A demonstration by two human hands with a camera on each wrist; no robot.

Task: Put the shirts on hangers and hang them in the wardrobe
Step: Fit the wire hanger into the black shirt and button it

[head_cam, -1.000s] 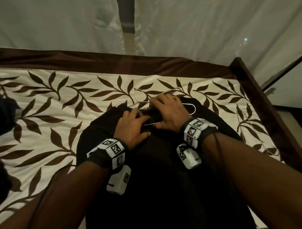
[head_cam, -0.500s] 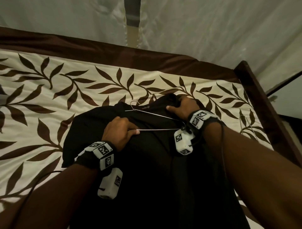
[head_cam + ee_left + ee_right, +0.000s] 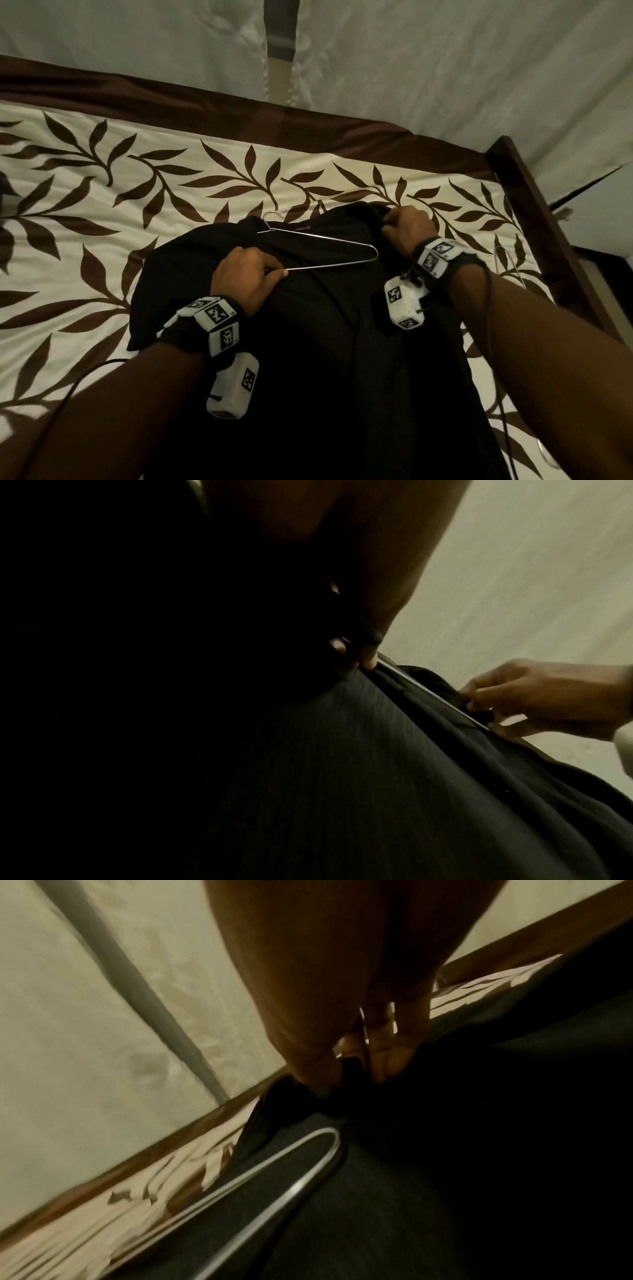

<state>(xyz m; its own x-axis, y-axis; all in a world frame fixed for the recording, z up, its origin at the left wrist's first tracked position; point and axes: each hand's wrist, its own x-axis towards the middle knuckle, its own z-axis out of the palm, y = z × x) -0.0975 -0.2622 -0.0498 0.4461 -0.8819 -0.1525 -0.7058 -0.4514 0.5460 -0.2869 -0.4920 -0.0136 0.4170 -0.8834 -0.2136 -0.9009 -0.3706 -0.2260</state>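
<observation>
So the black shirt is spread on the bed with its top end away from the person, and the wire hanger is lying on top of its upper part, hook poking out past the collar area onto the bedspread. I'd call this early days: the hanger's right end sits fully bare on the fabric, so that shoulder isn't over it yet, and the left end disappears under the left hand, so can't say if it's inside. That hand is curled tight, pinching the hanger's lower wire together with a bunch of cloth. The right hand is fisted around the shirt's far right edge, looks like the shoulder or collar being pulled up. Still left, as far as I can judge: seat both shoulders, lift it, carry it to the wardrobe, which isn't in view at all. Materials: thin shiny metal hanger with a rounded bend, soft matte dark fabric with faint ribbing in the wrist views, smooth cream bedspread with brown leaf print, dark wooden bed frame, pale curtain behind.
</observation>
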